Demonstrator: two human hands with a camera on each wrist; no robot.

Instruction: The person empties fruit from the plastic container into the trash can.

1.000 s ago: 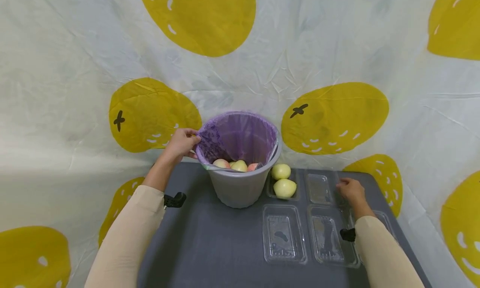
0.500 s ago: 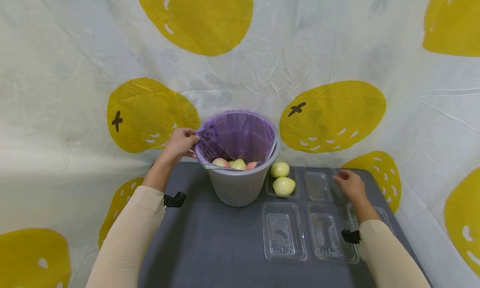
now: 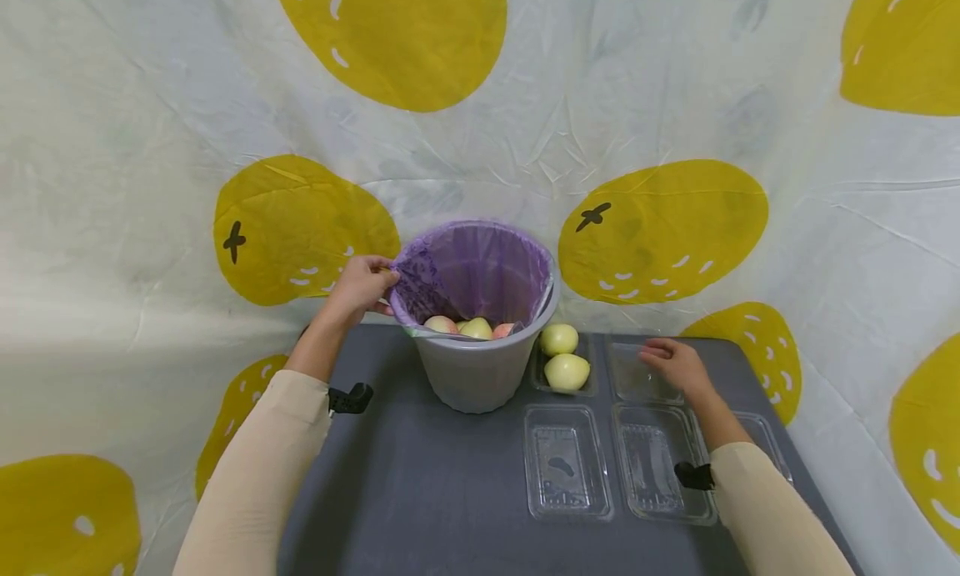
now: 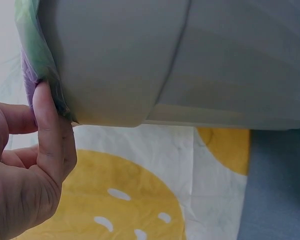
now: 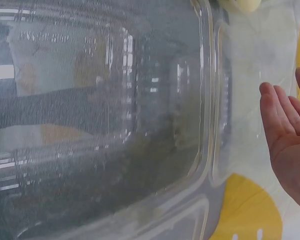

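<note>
The purple liner (image 3: pixel 420 277) was pinched at the left rim of the grey bucket (image 3: pixel 480 376) by the curled fingers of the left hand (image 3: pixel 362 286), while the right hand (image 3: pixel 672 364), fingers straight and relaxed, was held over an empty clear tray (image 3: pixel 633 374), whose far edge was hidden beneath it.

Bucket (image 3: pixel 480 368) stands at the table's (image 3: pixel 420 493) far edge, left of centre, lined with a bag (image 3: pixel 472 267); fruit (image 3: pixel 472 328) lies inside. My left hand (image 3: pixel 363 286) sits at its left rim. Right of the bucket, a tray (image 3: pixel 542 380) holds two fruits (image 3: pixel 562 357). Next tray (image 3: pixel 633 374) lies under my right hand (image 3: pixel 675 363). Two more trays (image 3: pixel 566 463) sit nearer me.
</note>
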